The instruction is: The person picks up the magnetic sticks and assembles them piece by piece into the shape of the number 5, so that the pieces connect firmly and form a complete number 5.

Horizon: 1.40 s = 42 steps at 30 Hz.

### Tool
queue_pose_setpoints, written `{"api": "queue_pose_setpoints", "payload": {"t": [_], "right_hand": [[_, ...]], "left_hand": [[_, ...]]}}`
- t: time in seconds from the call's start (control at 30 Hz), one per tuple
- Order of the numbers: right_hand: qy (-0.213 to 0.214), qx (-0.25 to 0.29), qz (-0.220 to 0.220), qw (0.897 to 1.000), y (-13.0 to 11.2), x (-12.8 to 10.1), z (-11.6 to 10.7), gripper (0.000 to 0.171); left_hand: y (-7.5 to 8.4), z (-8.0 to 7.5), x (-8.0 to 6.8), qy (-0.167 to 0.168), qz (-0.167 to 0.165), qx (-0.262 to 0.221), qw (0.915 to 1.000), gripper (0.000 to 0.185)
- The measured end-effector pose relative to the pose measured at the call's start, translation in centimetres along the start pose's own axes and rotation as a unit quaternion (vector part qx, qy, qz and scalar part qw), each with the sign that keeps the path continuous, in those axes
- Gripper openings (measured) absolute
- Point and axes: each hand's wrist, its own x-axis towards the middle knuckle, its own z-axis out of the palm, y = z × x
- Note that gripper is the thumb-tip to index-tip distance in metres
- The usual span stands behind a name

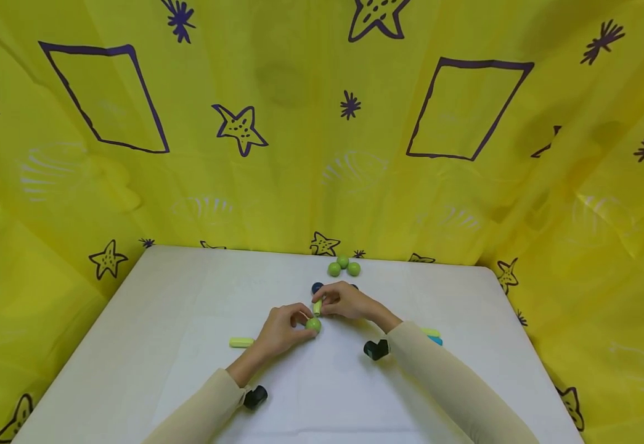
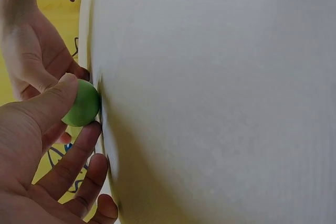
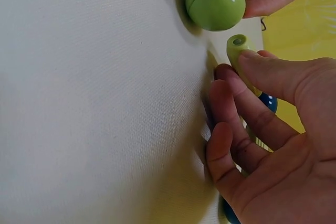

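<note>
My left hand (image 1: 281,331) pinches a glossy green ball (image 1: 313,325) between thumb and fingers, low over the white table. Just beyond it, my right hand (image 1: 348,301) pinches a short yellow-green rod (image 1: 317,307). In the right wrist view the rod's near end (image 3: 238,41) has a round recess and points toward the green ball (image 3: 215,4), with a small gap between them. One dark blue ball (image 1: 317,288) lies behind the right fingers. Another dark blue ball (image 1: 355,287) peeks out past the knuckles, mostly hidden.
Three green balls (image 1: 334,269) sit grouped near the table's back edge. A yellow-green rod (image 1: 241,342) lies left of my left hand. By the right sleeve are another yellow-green rod (image 1: 430,332) and a blue one (image 1: 436,340), partly covered. A yellow patterned curtain (image 1: 288,185) surrounds the white table (image 1: 199,296).
</note>
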Motion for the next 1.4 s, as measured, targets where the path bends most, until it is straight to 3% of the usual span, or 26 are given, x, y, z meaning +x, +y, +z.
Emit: {"api": "queue_pose_setpoints", "payload": {"t": [0.47, 1.1, 1.4], "right_hand": [[-0.009, 0.012, 0.0, 1.0, -0.3, -0.1, -0.1, 0.022], [-0.008, 0.016, -0.001, 1.0, -0.6, -0.5, -0.2, 0.023], [-0.016, -0.004, 0.018, 1.0, -1.0, -1.2, -1.3, 0.028]], "left_hand": [[0.5, 0.7, 0.2, 0.031, -0.02, 0.011, 0.9993, 0.023], [0.8, 0.8, 0.3, 0.025, -0.028, 0.007, 0.9993, 0.022], [0.8, 0.8, 0.3, 0.022, -0.04, 0.006, 0.9989, 0.022]]}}
